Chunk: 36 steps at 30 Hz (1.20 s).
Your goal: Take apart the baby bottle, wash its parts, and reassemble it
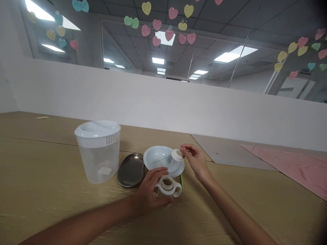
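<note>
My left hand is wrapped around a baby bottle with white side handles, standing on the table with its mouth uncovered. In my right hand, thumb and fingers pinch the clear tip of a bottle nipple with a white collar. That piece is held above the right side of a white bowl. Something clear, with a thin straw-like line, lies in the bowl; its exact kind is hard to make out. Behind the bottle, a green strip sticks out beside the bowl.
A steel kidney dish sits left of the bowl. Farther left stands a clear bucket with a white lid. A pink sheet lies at the right, and a white wall rises behind the table.
</note>
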{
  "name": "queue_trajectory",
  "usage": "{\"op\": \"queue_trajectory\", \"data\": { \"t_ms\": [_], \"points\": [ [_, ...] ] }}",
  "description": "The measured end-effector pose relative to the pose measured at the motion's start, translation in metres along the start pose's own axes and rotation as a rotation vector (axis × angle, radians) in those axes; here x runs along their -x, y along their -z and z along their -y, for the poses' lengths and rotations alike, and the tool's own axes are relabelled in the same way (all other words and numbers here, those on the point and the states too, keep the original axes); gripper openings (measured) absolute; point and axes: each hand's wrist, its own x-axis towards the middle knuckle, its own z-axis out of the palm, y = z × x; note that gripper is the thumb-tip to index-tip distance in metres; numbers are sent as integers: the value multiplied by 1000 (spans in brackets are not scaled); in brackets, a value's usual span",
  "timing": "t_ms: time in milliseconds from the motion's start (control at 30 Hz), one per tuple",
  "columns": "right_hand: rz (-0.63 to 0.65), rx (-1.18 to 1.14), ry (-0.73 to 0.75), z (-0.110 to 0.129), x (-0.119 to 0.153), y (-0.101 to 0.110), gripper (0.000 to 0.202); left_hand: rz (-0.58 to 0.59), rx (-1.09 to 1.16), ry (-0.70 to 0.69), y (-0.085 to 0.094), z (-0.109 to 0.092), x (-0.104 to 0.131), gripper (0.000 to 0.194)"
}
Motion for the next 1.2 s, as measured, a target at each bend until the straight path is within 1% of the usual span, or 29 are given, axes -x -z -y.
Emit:
{"op": "queue_trajectory", "data": {
  "t_ms": [100,200,267,300,367,433,500,600,700,833,1033,1200],
  "points": [
    [106,-36,-122,-8,1,-4,34,47,31,-20,3,1,0,65],
    [157,-90,-224,-14,4,-7,32,72,94,-87,10,-2,0,62],
    [158,-121,-276,-18,5,-9,31,41,136,-112,13,-3,0,60],
    [157,-132,-295,-19,5,-9,30,12,154,-102,14,-3,1,59],
    [161,-145,-321,-22,4,-10,28,-51,169,-26,14,-2,2,53],
    [176,-149,-336,-23,4,-10,27,-112,145,91,12,0,2,44],
    [196,-150,-352,-23,4,-10,26,-159,94,204,9,2,1,38],
    [230,-151,-373,-22,5,-10,26,-181,37,297,4,5,-3,37],
    [242,-147,-385,-21,5,-9,25,-158,31,309,3,4,-5,35],
    [218,-131,-393,-23,4,-9,23,-142,37,296,3,1,-6,33],
    [163,-111,-351,-25,3,-10,20,-122,27,293,4,-1,-8,32],
    [135,-58,-317,-26,4,-11,21,-98,-3,279,4,-3,-9,32]
  ]
}}
